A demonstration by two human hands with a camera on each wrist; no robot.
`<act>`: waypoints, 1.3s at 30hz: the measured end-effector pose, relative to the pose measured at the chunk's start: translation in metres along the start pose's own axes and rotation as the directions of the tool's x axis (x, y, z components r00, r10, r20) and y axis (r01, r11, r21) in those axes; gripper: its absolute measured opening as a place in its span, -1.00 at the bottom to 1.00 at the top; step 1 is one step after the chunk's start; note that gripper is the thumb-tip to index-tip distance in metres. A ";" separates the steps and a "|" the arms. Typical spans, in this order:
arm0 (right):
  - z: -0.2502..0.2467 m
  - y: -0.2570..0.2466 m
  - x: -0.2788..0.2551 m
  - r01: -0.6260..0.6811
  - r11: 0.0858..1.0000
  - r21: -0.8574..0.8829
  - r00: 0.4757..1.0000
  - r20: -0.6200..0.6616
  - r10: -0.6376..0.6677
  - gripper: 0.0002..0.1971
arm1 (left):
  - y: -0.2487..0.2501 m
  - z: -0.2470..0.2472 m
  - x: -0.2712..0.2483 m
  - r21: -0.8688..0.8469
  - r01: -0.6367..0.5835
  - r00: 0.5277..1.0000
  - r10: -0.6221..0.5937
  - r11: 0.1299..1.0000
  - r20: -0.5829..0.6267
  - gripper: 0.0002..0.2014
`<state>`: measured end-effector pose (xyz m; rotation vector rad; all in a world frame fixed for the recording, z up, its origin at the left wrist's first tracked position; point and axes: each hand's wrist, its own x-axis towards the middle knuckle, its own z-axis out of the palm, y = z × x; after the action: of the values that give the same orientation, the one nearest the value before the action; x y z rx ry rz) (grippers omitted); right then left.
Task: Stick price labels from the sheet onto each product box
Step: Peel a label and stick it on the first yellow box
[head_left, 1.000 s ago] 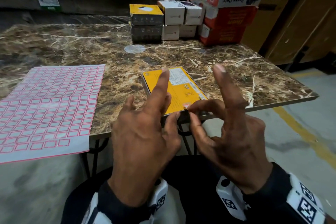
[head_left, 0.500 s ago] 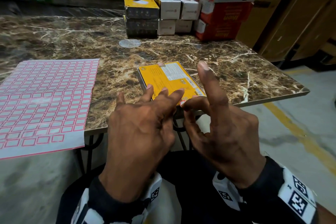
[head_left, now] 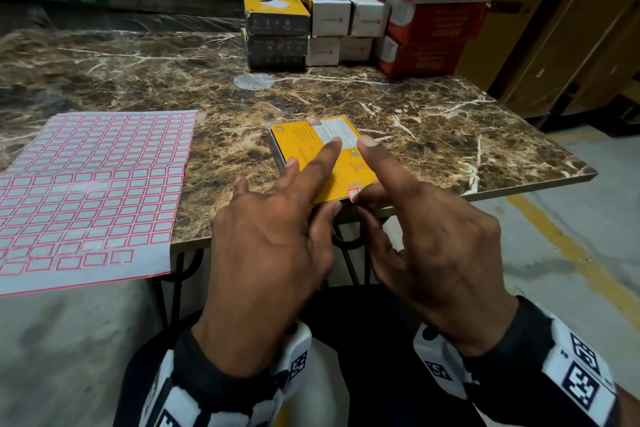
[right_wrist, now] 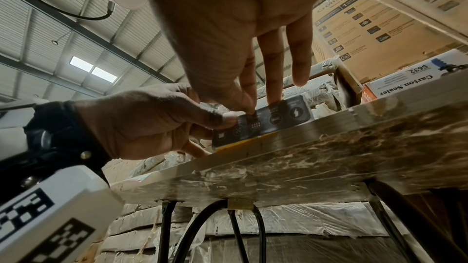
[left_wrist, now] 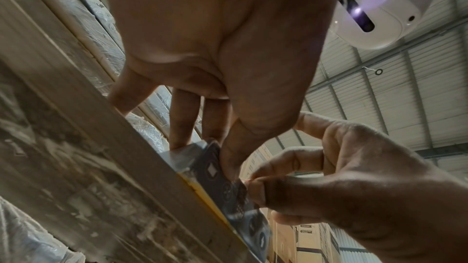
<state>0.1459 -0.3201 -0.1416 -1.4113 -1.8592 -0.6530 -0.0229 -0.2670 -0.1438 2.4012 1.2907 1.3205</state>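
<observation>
R hand [head_left: 433, 253] pinching label [head_left: 353, 193], yellow box [head_left: 311, 156] corner

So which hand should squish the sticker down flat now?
Probably the right hand: its fingertips already sit at the price label on the near corner of the yellow box. The left hand rests fingers on the box, steadying it.

The label sheet [head_left: 93, 191] lies left of the flat box [head_left: 311, 152], stacked boxes [head_left: 311, 28] behind.
</observation>
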 end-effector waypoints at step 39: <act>0.002 0.005 0.001 -0.202 0.935 0.293 0.975 -0.036 0.221 -0.23 | 0.000 -0.005 0.001 -0.099 0.086 0.993 -0.077 0.991 0.085 -0.27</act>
<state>0.1497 -0.3164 -0.1422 -1.3527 -1.6422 -0.3042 -0.0264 -0.2678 -0.1401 2.2828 1.2534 1.2235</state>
